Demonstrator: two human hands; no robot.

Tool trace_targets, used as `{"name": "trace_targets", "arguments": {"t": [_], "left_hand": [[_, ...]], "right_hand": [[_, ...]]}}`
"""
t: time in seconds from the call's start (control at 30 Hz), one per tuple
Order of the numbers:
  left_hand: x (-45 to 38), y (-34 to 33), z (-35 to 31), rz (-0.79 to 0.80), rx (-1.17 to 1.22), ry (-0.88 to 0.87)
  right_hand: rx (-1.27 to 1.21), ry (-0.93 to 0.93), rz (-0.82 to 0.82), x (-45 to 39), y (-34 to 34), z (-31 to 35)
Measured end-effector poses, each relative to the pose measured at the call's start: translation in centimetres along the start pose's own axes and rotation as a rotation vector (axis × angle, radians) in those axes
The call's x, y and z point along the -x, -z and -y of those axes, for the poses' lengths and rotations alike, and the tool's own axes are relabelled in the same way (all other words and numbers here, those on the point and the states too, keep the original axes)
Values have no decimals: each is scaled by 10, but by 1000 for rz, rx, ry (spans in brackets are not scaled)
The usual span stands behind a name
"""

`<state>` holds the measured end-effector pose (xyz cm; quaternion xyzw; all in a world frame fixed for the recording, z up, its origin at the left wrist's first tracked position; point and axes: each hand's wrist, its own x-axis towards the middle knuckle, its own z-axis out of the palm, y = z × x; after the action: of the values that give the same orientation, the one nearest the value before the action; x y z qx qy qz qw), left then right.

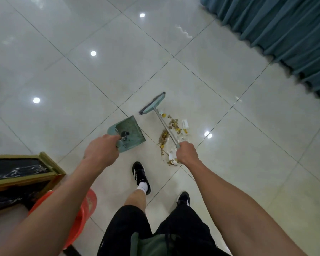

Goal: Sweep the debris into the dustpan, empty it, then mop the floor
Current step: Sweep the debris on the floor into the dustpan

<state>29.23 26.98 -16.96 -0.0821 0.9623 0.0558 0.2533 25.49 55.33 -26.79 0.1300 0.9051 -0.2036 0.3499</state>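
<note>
Barely begun, I'd say: the debris (171, 133) lies scattered on the floor (248, 126) to the right of the dustpan (127, 131), none of it swept in that I can see (a dark clump in the pan is too blurred to name). The left hand (102, 152) curls its fingers round the dustpan's handle; the right hand (187, 152) wraps the broom (152, 106) pole, brush head beyond the pile. Emptying and mopping remain; no mop shows.
</note>
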Motion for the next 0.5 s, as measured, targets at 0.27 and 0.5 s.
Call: {"name": "trace_targets", "arguments": {"t": [0.27, 0.5], "left_hand": [[-64, 28, 44, 33, -39, -93], [-76, 29, 44, 43, -121, -200]], "right_hand": [[-137, -92, 23, -45, -9, 77], [-3, -218, 53, -22, -22, 50]]}}
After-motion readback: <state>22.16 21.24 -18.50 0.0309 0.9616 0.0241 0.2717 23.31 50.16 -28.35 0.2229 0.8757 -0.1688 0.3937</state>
